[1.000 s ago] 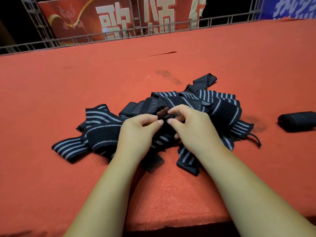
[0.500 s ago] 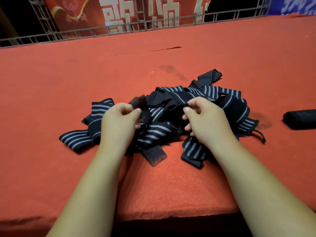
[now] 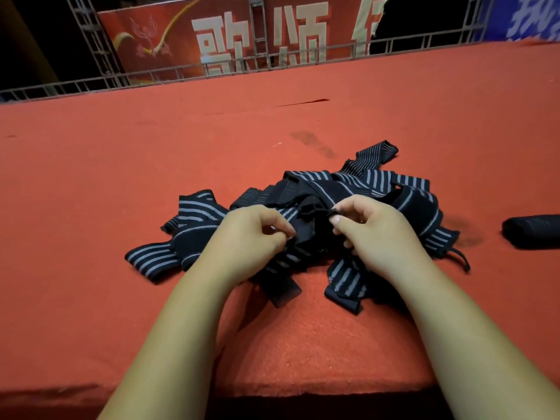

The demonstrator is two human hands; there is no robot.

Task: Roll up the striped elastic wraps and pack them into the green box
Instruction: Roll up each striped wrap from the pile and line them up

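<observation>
two bare hands work one tangled heap of striped elastic wraps [image 3: 348, 189], black with grey lines, lying in the middle of a red cloth [image 3: 151, 153]; the wraps in the heap are too knotted to count. the left hand [image 3: 248, 237] pinches a dark fold of the heap between thumb and curled fingertips; just beside it the right hand [image 3: 375, 234] pinches a black end of wrap between thumb and forefinger. one dark rolled wrap [image 3: 533, 231] lies well apart at the right edge. the cloth is stained in places; behind it stand a metal truss rail [image 3: 60, 87], one red banner [image 3: 181, 34] with pale characters and one blue banner [image 3: 527, 16]
</observation>
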